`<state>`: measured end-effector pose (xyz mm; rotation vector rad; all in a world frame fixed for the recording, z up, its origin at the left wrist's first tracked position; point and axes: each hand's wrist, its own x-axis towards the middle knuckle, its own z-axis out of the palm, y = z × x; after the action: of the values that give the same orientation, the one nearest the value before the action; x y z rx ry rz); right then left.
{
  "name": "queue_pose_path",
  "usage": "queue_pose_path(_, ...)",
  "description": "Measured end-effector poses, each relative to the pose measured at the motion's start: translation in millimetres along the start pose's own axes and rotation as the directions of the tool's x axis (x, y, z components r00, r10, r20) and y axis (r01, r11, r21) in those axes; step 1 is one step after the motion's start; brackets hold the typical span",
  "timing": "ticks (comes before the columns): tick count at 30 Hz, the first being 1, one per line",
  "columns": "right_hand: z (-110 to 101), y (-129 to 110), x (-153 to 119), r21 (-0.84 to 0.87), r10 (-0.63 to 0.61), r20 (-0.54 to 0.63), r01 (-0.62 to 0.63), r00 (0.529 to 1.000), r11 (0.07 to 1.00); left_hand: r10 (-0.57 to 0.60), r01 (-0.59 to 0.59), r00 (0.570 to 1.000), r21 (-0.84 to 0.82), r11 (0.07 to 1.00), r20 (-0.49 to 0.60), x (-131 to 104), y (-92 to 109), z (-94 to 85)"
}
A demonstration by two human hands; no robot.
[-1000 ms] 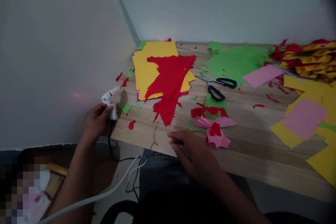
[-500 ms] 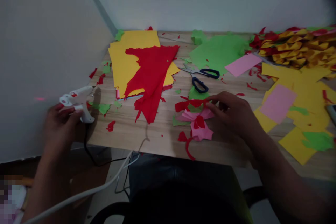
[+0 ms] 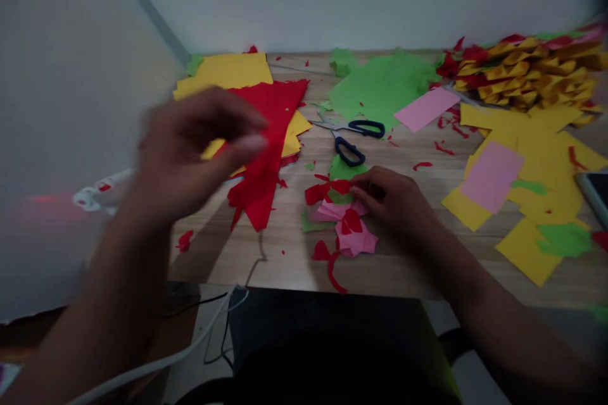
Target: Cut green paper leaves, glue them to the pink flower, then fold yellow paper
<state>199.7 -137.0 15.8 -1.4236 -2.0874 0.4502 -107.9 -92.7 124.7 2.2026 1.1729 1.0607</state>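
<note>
A phone [image 3: 596, 197] is cut off at the view's right; a white cable [image 3: 164, 363] is looped near the table's [image 3: 294, 272] front edge.

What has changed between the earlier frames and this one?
The left hand has let go of the white glue gun and moved rightward, over the red sheet. The right hand has moved right from near the table's front edge to the red scrap. The scissors and red sheet stayed put.
</note>
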Motion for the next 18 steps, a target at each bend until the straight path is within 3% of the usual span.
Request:
queue_pose_path(1,1,0,0,-0.01,0.016,0.013,-0.016,1.0,1.0,0.064,-0.058,0.975,-0.035,0.998,0.213,14,3,20.6)
queue_pose_path(3,3,2,1,-0.017,0.04,0.026,-0.04,0.999,0.999,0.138,-0.111,0.868,-0.083,0.99,0.478,34,4,62.7)
queue_pose_path(5,3,3,1,0.0,0.043,0.005,-0.043,0.999,0.999,0.246,-0.199,0.811,-0.146,0.969,0.531,38,-2,97.3)
queue_pose_path(7,1,4,1,0.03,0.008,-0.032,-0.007,0.999,1.0,0.3,-0.242,0.806,-0.179,0.954,0.509,33,-12,117.4)
queue_pose_path(9,-2,3,0,0.088,-0.041,-0.044,0.045,0.998,0.995,0.312,-0.253,0.816,-0.185,0.95,0.486,24,-22,122.7)
queue_pose_path(12,-6,1,-3,0.198,-0.064,0.007,0.062,0.998,0.978,0.294,-0.244,0.83,-0.165,0.956,0.475,15,-32,115.6)
queue_pose_path(18,-12,-6,-6,0.163,-0.018,-0.003,0.018,1.0,0.986,0.304,-0.291,0.841,-0.1,0.951,0.448,13,-38,113.4)
